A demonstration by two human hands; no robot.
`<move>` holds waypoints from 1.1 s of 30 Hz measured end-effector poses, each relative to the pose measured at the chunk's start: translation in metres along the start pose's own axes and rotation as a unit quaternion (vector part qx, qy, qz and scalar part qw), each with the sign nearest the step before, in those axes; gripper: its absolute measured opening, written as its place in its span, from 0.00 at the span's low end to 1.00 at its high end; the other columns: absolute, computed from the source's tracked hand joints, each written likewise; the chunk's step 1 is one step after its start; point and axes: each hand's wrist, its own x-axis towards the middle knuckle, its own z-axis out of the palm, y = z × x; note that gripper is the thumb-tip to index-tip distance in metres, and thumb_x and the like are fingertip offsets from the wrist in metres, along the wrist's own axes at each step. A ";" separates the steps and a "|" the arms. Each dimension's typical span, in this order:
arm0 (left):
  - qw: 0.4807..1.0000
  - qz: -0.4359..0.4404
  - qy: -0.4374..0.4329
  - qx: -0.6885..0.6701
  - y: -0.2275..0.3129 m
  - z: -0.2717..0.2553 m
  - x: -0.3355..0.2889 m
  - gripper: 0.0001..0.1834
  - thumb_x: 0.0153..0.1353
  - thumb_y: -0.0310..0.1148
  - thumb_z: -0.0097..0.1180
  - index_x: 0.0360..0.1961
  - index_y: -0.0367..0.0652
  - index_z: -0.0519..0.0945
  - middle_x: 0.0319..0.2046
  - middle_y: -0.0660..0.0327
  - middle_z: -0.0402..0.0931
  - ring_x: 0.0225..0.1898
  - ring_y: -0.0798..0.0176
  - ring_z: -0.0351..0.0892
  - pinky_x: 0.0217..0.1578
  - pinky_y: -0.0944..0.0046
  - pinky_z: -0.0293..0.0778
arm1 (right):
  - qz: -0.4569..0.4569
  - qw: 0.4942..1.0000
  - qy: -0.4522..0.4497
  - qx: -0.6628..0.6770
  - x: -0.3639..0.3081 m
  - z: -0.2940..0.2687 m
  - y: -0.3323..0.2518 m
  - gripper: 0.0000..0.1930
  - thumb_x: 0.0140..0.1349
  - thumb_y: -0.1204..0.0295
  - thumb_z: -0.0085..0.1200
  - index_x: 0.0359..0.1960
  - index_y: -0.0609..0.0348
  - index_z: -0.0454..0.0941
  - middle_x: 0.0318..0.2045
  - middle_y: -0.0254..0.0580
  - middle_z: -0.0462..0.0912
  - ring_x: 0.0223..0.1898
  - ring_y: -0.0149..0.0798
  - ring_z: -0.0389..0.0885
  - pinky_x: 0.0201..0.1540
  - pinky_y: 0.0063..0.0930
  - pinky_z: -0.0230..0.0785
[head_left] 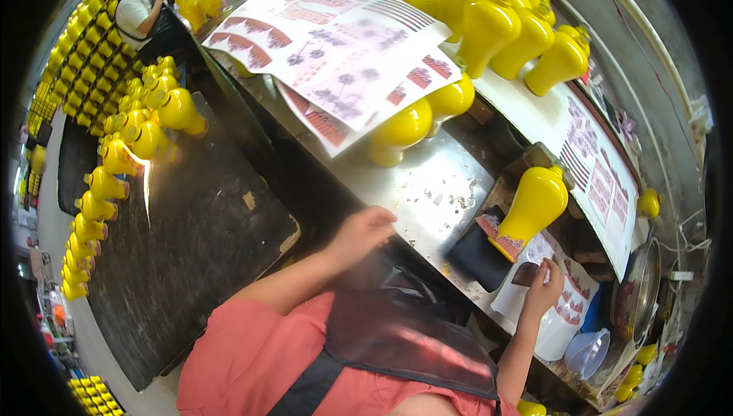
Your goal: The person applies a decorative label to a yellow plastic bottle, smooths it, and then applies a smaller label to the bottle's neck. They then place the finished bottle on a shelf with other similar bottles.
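1. Desk (427,179): bare metal top, flecked with paper scraps; lying vase (532,210) tilted on dark pad (477,252), probably so its foot faces the worker.
2. Decal sheets (343,49) spread over standing yellow vases (489,27), likely kept flat and within reach.
3. Clear plastic tub (586,351) at lower right; contents not discernible.
4. Right hand (544,290): grip pinched on small brown decal (527,273), just below the vase foot.
5. Left hand (366,233): loosely curled, holding nothing, at desk edge.

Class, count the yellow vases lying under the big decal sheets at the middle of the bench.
2: one vase under the sheets' lower corner, another to its right. More may be hidden beneath the decal sheets.
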 end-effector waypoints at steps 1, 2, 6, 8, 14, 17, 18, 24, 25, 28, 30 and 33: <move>0.999 -0.009 0.034 0.007 -0.007 -0.009 -0.004 0.10 0.68 0.29 0.59 0.48 0.41 0.79 0.34 0.64 0.81 0.31 0.72 0.78 0.34 0.71 0.74 | -0.008 0.998 0.033 0.050 0.003 -0.005 -0.006 0.08 0.70 0.74 0.56 0.45 0.63 0.84 0.42 0.51 0.86 0.46 0.48 0.83 0.50 0.35 0.74; 0.998 -0.003 0.057 -0.010 -0.015 -0.020 -0.007 0.10 0.67 0.29 0.58 0.48 0.40 0.79 0.34 0.64 0.81 0.31 0.72 0.78 0.34 0.71 0.74 | -0.008 0.993 0.067 0.094 0.005 -0.010 -0.014 0.08 0.71 0.74 0.54 0.46 0.64 0.84 0.41 0.49 0.86 0.45 0.45 0.84 0.49 0.32 0.74; 0.982 -0.071 0.156 -0.080 -0.053 -0.054 -0.013 0.12 0.66 0.26 0.55 0.50 0.37 0.78 0.34 0.61 0.81 0.32 0.69 0.79 0.35 0.70 0.76 | -0.046 0.984 0.068 0.157 0.001 -0.031 -0.059 0.08 0.72 0.77 0.54 0.45 0.67 0.83 0.40 0.47 0.88 0.38 0.39 0.86 0.43 0.30 0.77; 0.968 -0.097 0.206 -0.111 -0.072 -0.065 -0.008 0.15 0.66 0.26 0.55 0.53 0.36 0.77 0.40 0.58 0.79 0.38 0.66 0.80 0.39 0.67 0.78 | -0.149 0.976 0.052 0.151 -0.006 -0.035 -0.091 0.07 0.70 0.73 0.58 0.40 0.65 0.85 0.33 0.46 0.88 0.35 0.40 0.87 0.39 0.29 0.77; 0.926 -0.132 0.288 -0.204 -0.115 -0.082 0.042 0.32 0.67 0.30 0.55 0.70 0.37 0.61 0.52 0.53 0.75 0.47 0.55 0.78 0.48 0.56 0.78 | -0.439 0.884 -0.109 0.117 -0.026 -0.024 -0.191 0.12 0.63 0.64 0.63 0.43 0.55 0.87 0.28 0.40 0.83 0.24 0.43 0.77 0.29 0.38 0.69; 0.898 -0.136 0.312 -0.279 -0.125 -0.087 0.081 0.27 0.68 0.31 0.53 0.68 0.41 0.67 0.51 0.54 0.77 0.46 0.55 0.78 0.47 0.55 0.79 | -0.466 0.861 -0.174 0.103 -0.041 -0.014 -0.222 0.20 0.53 0.77 0.65 0.50 0.53 0.82 0.28 0.37 0.82 0.25 0.41 0.78 0.30 0.39 0.67; 0.894 -0.146 0.294 -0.304 -0.125 -0.092 0.094 0.21 0.70 0.34 0.52 0.62 0.41 0.74 0.47 0.54 0.79 0.46 0.54 0.79 0.47 0.52 0.80 | -0.476 0.852 -0.180 0.121 -0.044 -0.007 -0.228 0.21 0.53 0.76 0.65 0.51 0.52 0.81 0.23 0.36 0.77 0.24 0.41 0.78 0.27 0.38 0.67; 0.871 -0.088 0.144 -0.462 -0.113 -0.094 0.140 0.22 0.76 0.40 0.46 0.63 0.36 0.72 0.60 0.50 0.76 0.60 0.48 0.76 0.62 0.47 0.74 | -0.417 0.861 -0.250 0.148 -0.060 0.014 -0.230 0.19 0.60 0.71 0.59 0.54 0.52 0.79 0.23 0.40 0.80 0.25 0.46 0.82 0.26 0.41 0.75; 0.871 -0.090 0.144 -0.462 -0.111 -0.094 0.142 0.22 0.76 0.40 0.46 0.63 0.37 0.72 0.60 0.50 0.76 0.60 0.48 0.76 0.62 0.47 0.73 | -0.415 0.867 -0.239 0.138 -0.064 0.016 -0.226 0.19 0.60 0.71 0.60 0.54 0.52 0.79 0.22 0.40 0.79 0.24 0.45 0.82 0.25 0.40 0.74; 0.874 -0.090 0.139 -0.457 -0.110 -0.092 0.148 0.22 0.76 0.40 0.46 0.64 0.37 0.72 0.60 0.50 0.76 0.60 0.48 0.76 0.63 0.47 0.73 | -0.385 0.882 -0.238 0.135 -0.073 0.021 -0.213 0.18 0.61 0.72 0.60 0.54 0.53 0.79 0.22 0.40 0.80 0.23 0.47 0.82 0.25 0.41 0.74; 0.874 -0.090 0.137 -0.457 -0.112 -0.093 0.153 0.22 0.76 0.40 0.46 0.64 0.37 0.72 0.60 0.50 0.76 0.60 0.48 0.76 0.63 0.47 0.73 | -0.355 0.890 -0.261 0.122 -0.077 0.023 -0.204 0.18 0.61 0.72 0.61 0.54 0.53 0.79 0.23 0.41 0.81 0.23 0.47 0.82 0.25 0.41 0.75; 0.875 -0.089 0.136 -0.456 -0.117 -0.094 0.159 0.22 0.76 0.39 0.45 0.64 0.37 0.72 0.61 0.50 0.75 0.60 0.48 0.76 0.63 0.47 0.73 | -0.348 0.894 -0.229 0.163 -0.081 0.025 -0.192 0.17 0.61 0.72 0.61 0.53 0.53 0.80 0.24 0.42 0.82 0.24 0.49 0.83 0.26 0.42 0.75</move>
